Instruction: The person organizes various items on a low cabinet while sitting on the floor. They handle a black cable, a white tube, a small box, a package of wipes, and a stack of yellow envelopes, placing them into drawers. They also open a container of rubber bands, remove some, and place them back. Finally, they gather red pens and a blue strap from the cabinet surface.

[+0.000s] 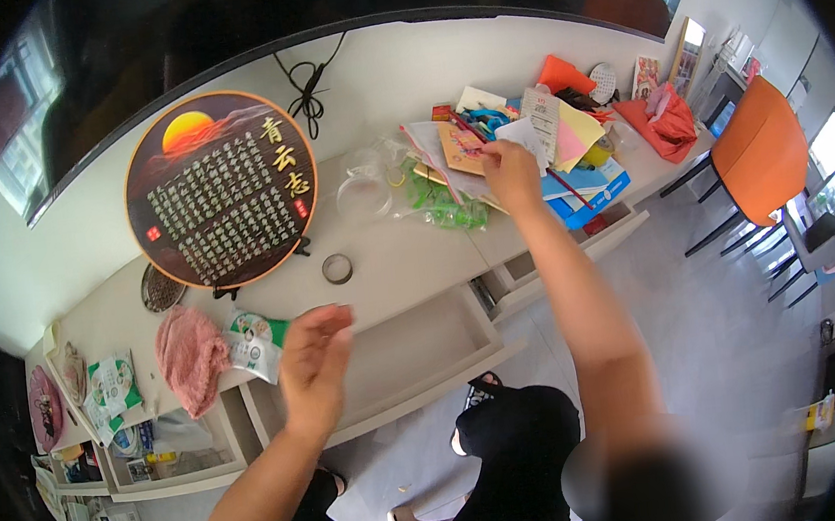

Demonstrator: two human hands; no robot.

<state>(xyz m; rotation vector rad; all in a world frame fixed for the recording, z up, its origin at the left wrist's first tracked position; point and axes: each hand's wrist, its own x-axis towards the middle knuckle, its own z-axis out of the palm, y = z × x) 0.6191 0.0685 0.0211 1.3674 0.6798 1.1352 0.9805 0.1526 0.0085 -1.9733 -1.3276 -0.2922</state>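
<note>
a long pale cabinet, drawers pulled out along its front, carries a crowded top: a round dark plaque propped on a black stand, a tape roll in front, a pink cloth touching a green-and-white packet to the left, and, at right, green plastic pieces, a heap of papers, a blue box and a red bag.

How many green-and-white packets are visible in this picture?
2 clearly visible: one packet between the pink towel and the left hand, another packet farther left, beyond the towel. More may be hidden behind or under them.
</note>
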